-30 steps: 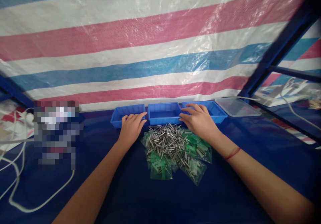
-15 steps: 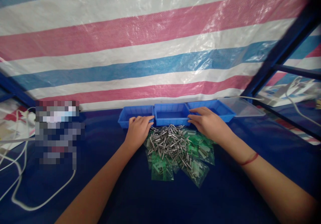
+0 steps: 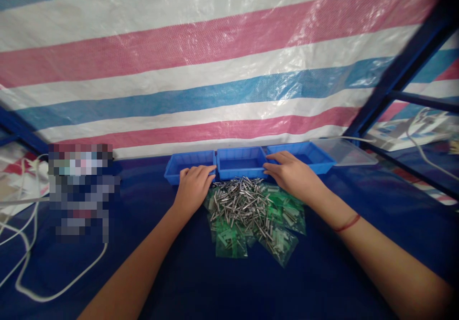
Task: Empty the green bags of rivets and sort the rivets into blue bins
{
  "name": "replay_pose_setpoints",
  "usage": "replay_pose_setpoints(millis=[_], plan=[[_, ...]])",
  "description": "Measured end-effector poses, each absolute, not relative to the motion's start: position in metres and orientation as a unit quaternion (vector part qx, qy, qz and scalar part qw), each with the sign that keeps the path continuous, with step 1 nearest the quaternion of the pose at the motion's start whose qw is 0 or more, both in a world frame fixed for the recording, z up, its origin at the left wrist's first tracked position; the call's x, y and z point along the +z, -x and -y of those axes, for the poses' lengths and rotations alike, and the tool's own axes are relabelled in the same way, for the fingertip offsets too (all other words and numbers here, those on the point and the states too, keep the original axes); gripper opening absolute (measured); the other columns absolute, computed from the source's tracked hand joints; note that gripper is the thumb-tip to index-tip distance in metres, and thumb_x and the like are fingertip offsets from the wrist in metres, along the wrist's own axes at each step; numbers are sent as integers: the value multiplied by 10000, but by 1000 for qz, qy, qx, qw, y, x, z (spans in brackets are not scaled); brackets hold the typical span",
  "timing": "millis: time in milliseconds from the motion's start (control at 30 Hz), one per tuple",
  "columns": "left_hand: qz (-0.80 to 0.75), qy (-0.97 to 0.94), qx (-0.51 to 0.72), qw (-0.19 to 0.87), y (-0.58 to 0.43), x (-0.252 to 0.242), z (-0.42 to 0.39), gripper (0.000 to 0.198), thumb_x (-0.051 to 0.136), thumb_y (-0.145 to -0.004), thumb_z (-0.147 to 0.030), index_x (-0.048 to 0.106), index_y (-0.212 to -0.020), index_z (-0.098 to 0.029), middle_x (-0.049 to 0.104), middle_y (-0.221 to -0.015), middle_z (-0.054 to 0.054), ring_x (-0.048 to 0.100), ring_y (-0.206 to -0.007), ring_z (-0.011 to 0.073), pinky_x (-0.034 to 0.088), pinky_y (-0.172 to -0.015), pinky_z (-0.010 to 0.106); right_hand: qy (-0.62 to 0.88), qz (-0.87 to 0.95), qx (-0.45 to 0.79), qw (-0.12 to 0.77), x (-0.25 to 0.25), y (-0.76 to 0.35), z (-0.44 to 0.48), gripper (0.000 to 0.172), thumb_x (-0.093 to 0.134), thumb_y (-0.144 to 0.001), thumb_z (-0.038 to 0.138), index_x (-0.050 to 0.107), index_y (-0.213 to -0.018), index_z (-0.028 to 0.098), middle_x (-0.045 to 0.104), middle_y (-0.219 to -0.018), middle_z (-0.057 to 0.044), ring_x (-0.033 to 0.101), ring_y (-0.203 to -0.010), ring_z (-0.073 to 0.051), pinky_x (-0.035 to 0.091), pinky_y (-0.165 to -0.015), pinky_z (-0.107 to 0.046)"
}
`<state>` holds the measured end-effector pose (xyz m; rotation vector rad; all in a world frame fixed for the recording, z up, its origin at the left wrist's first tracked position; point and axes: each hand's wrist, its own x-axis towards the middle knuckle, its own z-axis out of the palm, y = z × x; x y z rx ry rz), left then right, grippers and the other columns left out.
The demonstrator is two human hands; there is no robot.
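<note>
Three shallow blue trays stand in a row at the back of the blue table: the left tray (image 3: 179,161), the middle tray (image 3: 241,162) and the right tray (image 3: 309,154). My left hand (image 3: 193,187) lies flat with fingers apart, its fingertips on the front rim of the left tray. My right hand (image 3: 293,176) rests open with fingertips at the rims of the middle and right trays. Between the hands lies a pile of small metal pins (image 3: 241,204) on top of green plastic bags (image 3: 231,243).
A clear plastic lid (image 3: 346,151) lies right of the trays. White cables (image 3: 53,289) curl on the table at the left beside a blurred-out object (image 3: 81,191). A striped tarp (image 3: 215,71) hangs behind; a blue frame post (image 3: 394,71) slants at the right.
Both hands keep their places on the tray rims. The view shifted slightly right and then back a little; the trays and hands stay together.
</note>
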<state>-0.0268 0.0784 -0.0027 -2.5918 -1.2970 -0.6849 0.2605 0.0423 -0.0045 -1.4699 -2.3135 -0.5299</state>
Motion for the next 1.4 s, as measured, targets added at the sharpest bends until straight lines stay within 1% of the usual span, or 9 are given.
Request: replay_pose_setpoints(millis=[400, 500, 567, 733, 867, 1100, 1233, 1300, 1400], plan=[[440, 860, -243, 90, 27, -4, -81, 274, 452, -951, -336, 575, -1171, -226, 664, -1130, 62, 591, -999, 221, 328, -894, 378, 512, 816, -168, 210, -8, -266, -45, 263, 517, -909, 303, 686, -1083, 203, 633, -1178, -121, 575, -1097, -255, 493, -905, -399], [437, 860, -245, 98, 24, -2, -81, 326, 492, -924, -397, 564, -1198, -236, 609, -1220, 77, 562, -1064, 241, 334, -907, 388, 527, 802, -159, 232, -8, -278, -43, 473, 568, -866, 419, 555, -1281, 192, 557, -1310, -137, 524, -1194, -279, 467, -956, -430], [430, 864, -242, 106, 22, -2, -82, 341, 505, -915, -417, 564, -1214, -265, 558, -1294, 74, 551, -1090, 246, 335, -915, 397, 572, 772, -147, 234, -11, -286, -42, 625, 587, -839, 455, 456, -1356, 130, 561, -1298, -186, 563, -1150, -312, 489, -911, -452], [420, 870, -231, 113, 19, -3, -84, 268, 460, -950, -361, 610, -1164, -298, 561, -1307, 54, 566, -1075, 237, 316, -930, 417, 624, 749, -115, 192, -18, -287, -42, 390, 515, -887, 358, 580, -1189, 119, 719, -1011, -146, 696, -851, -285, 529, -739, -376], [421, 870, -231, 110, 20, -3, -84, 267, 457, -955, -354, 611, -1166, -300, 562, -1311, 47, 581, -1055, 232, 318, -922, 418, 606, 767, -109, 183, -20, -275, -46, 397, 513, -884, 324, 557, -1221, 119, 723, -1009, -132, 693, -884, -264, 513, -771, -341], [417, 871, -237, 105, 20, -4, -87, 262, 455, -958, -338, 624, -1153, -295, 570, -1308, 49, 573, -1091, 228, 329, -938, 410, 590, 776, -115, 191, -16, -270, -49, 457, 494, -889, 288, 506, -1275, 44, 682, -1082, -200, 666, -947, -299, 505, -808, -395], [398, 874, -265, 81, 22, 5, -82, 264, 475, -946, -332, 613, -1164, -274, 599, -1266, 52, 547, -1137, 233, 348, -977, 424, 565, 781, -128, 235, 2, -257, -33, 574, 528, -868, 425, 465, -1316, 73, 597, -1236, -191, 542, -1150, -312, 433, -951, -439], [354, 886, -294, 51, 23, 12, -71, 273, 475, -942, -344, 600, -1171, -263, 611, -1243, 43, 507, -1194, 224, 343, -1023, 425, 546, 784, -96, 278, 10, -241, -19, 615, 529, -840, 535, 496, -1280, 106, 655, -1092, -153, 601, -1012, -292, 467, -889, -431], [282, 921, -267, -21, 20, 14, -48, 379, 486, -923, -396, 529, -1258, -226, 565, -1301, 66, 472, -1242, 214, 353, -1063, 405, 486, 839, -39, 240, 11, -212, -1, 695, 539, -785, 628, 489, -1290, 152, 641, -1066, -139, 609, -968, -289, 492, -826, -422]])
